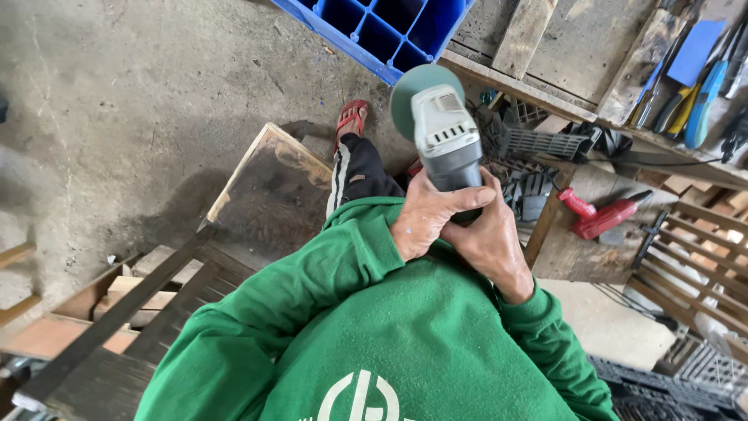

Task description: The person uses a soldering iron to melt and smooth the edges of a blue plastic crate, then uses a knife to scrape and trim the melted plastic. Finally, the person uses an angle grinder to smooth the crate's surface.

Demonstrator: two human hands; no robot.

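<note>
A person in a green sweatshirt looks down at both hands, raised together in front of the chest. The left hand [425, 214] and right hand [487, 238] are both closed around the dark rear handle of a grey angle grinder [444, 132], fingers wrapped tight and overlapping each other. The grinder points up and away from the hands, its green disc [409, 90] at the far end, held in the air and touching nothing.

Beyond the hands, past the disc, sits a blue crate [374, 31] with square compartments on the concrete floor. Just left of the hands, lower down, a wooden panel [265, 195] leans near the person's leg, and a foot in a red sandal [351, 117] rests on the floor. To the right of the hands, a wooden shelf holds a red tool [600, 218], possibly a drill, though it is partly hidden. Further right, hand tools [693, 93] lie on a cluttered tabletop.
</note>
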